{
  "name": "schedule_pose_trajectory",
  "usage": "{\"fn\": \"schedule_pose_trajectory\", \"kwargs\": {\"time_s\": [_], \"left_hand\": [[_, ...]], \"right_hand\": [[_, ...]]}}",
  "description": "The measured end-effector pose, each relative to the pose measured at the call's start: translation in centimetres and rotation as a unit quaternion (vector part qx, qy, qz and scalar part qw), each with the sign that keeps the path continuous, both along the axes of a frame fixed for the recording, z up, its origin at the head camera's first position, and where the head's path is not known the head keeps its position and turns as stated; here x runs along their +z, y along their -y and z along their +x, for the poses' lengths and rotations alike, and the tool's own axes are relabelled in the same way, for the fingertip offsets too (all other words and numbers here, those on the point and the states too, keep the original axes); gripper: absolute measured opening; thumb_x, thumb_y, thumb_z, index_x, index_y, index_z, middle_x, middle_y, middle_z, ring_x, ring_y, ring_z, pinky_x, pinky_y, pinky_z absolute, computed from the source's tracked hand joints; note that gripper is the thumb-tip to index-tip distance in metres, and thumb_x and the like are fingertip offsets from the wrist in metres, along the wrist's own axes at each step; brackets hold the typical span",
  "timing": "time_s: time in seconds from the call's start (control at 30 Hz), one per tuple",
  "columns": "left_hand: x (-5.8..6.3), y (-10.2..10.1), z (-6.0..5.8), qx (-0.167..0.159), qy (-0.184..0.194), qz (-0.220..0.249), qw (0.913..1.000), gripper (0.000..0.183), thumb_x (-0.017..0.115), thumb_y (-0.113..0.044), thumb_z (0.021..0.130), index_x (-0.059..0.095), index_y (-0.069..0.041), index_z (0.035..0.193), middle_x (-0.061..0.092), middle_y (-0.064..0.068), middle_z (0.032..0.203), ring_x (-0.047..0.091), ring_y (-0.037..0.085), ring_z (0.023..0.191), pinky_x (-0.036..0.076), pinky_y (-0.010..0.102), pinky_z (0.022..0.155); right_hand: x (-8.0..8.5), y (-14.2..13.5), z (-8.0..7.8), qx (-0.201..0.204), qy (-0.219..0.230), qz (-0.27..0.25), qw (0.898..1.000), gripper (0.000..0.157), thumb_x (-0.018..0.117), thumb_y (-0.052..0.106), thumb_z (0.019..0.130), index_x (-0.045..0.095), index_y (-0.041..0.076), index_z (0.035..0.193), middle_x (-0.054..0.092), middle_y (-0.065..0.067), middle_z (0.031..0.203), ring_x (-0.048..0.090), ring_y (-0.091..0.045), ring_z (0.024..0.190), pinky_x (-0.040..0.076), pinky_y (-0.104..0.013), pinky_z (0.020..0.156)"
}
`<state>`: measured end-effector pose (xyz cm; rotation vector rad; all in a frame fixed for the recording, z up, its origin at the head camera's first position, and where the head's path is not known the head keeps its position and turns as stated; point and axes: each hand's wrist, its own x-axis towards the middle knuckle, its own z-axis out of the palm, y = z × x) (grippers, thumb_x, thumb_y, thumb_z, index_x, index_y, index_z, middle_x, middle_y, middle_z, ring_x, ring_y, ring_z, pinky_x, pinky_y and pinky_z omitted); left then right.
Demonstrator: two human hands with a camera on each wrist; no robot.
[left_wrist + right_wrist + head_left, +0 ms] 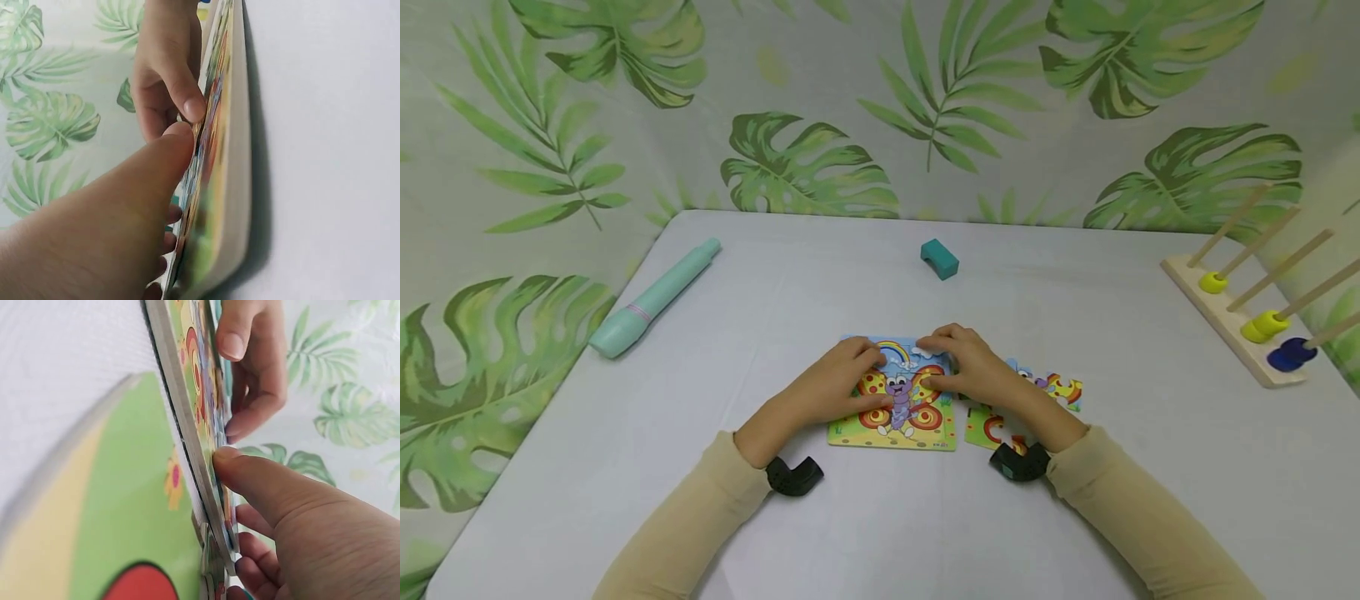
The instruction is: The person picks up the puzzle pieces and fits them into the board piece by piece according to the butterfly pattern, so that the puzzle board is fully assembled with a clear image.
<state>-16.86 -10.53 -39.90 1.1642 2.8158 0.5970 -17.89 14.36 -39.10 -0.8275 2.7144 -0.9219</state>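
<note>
Loose pieces (1066, 392) beside puzzle (902, 412), teal block (942, 259) beyond

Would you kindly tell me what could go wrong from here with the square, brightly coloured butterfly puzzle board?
The left hand and right hand both touch the square butterfly puzzle board, so uneven pressure might shift a piece. The black, curved right-wrist device sits close to loose, brightly printed puzzle pieces, so it could nudge them.
</note>
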Motion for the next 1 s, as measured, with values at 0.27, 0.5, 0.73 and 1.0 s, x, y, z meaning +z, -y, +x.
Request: {"fn": "schedule_pose_trajectory", "kwargs": {"time_s": [0.27,0.5,0.73,1.0], "left_hand": [[-0.42,-0.92,0.16,-0.015,-0.025,-0.055,0.998,0.06,0.043,-0.059,0.085,0.039,-0.03,0.137,0.034,0.008,0.135,0.027,0.028,0.123,0.021,0.043,0.102],[-0.3,-1.07,0.35,-0.018,-0.031,-0.07,0.9969,0.055,0.042,-0.058,0.086,0.041,-0.034,0.135,0.032,0.007,0.136,0.025,0.028,0.124,0.019,0.043,0.102],[-0.41,-1.13,0.35,-0.018,-0.036,-0.064,0.9971,0.053,0.045,-0.055,0.086,0.043,-0.032,0.134,0.033,0.008,0.135,0.026,0.028,0.123,0.019,0.042,0.102],[-0.4,-0.88,0.15,-0.02,-0.022,-0.043,0.9986,0.056,0.044,-0.057,0.086,0.043,-0.028,0.135,0.036,0.008,0.135,0.028,0.029,0.123,0.021,0.043,0.101]], "right_hand": [[-0.26,-0.09,-0.11,0.005,-0.004,-0.005,1.0,0.052,0.068,0.033,0.08,0.053,0.012,0.126,0.044,-0.01,0.119,0.037,-0.027,0.11,0.033,-0.047,0.09],[-0.16,-0.07,-0.09,0.004,0.004,-0.009,1.0,0.052,0.067,0.033,0.08,0.053,0.013,0.126,0.043,-0.01,0.12,0.036,-0.027,0.11,0.032,-0.048,0.091],[-0.3,-0.19,-0.2,0.001,0.011,-0.038,0.999,0.037,0.066,0.023,0.083,0.058,0.012,0.117,0.042,-0.012,0.121,0.035,-0.029,0.112,0.031,-0.05,0.093],[-0.56,-0.25,-0.34,-0.006,0.021,-0.028,0.999,0.036,0.066,0.025,0.082,0.059,0.014,0.117,0.041,-0.01,0.126,0.034,-0.03,0.116,0.029,-0.052,0.095]]}}
